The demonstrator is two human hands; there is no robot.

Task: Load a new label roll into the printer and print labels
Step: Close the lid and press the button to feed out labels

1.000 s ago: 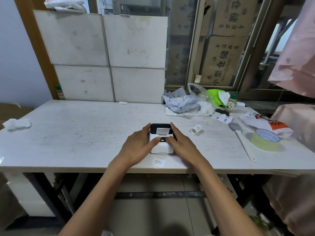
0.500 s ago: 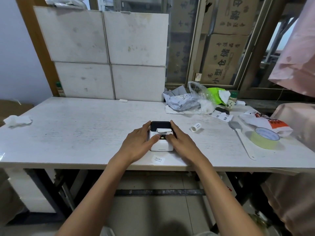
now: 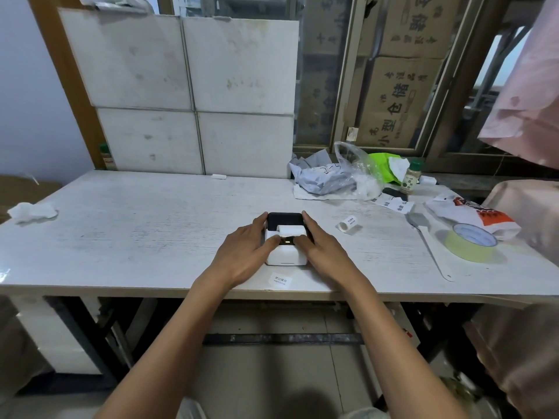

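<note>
A small white label printer point(image 3: 286, 255) with a black back part stands near the table's front edge. A white label strip point(image 3: 291, 229) sticks out of its top slot. My left hand point(image 3: 242, 255) grips its left side, thumb on top by a small lit spot. My right hand point(image 3: 325, 252) grips the right side, thumb also on top. One printed label point(image 3: 280, 280) lies flat on the table just in front of the printer. A small label roll point(image 3: 348, 224) lies to the right of the printer.
The white table point(image 3: 151, 237) carries a tape roll point(image 3: 472, 244), a white spatula-like tool point(image 3: 429, 246), a snack bag point(image 3: 472, 213), loose printed labels point(image 3: 393, 204), plastic bags point(image 3: 335, 176) and a spice jar point(image 3: 410, 176) at right. A crumpled tissue point(image 3: 31, 210) lies far left. White panels lean behind.
The label strip has come further out of the printer's slot. Both hands stay on the printer's sides.
</note>
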